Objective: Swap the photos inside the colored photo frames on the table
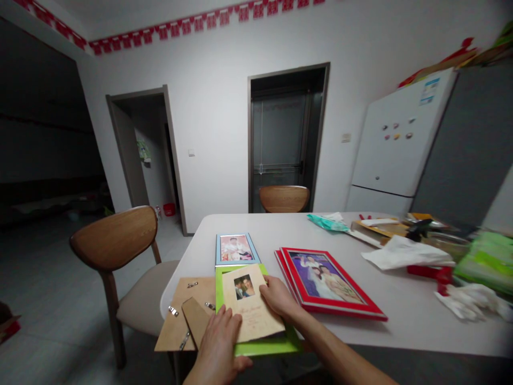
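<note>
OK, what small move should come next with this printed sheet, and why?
Probably nudge the printed sheet square with the green frame: it lies askew, covering part of the rim, and the left hand and right hand are both at its edges.

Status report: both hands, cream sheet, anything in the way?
Left hand at left edge of cream sheet, right hand at right edge; grips unclear. Sheet overlying green frame. Brown backing board close at left, possible obstruction.
</note>
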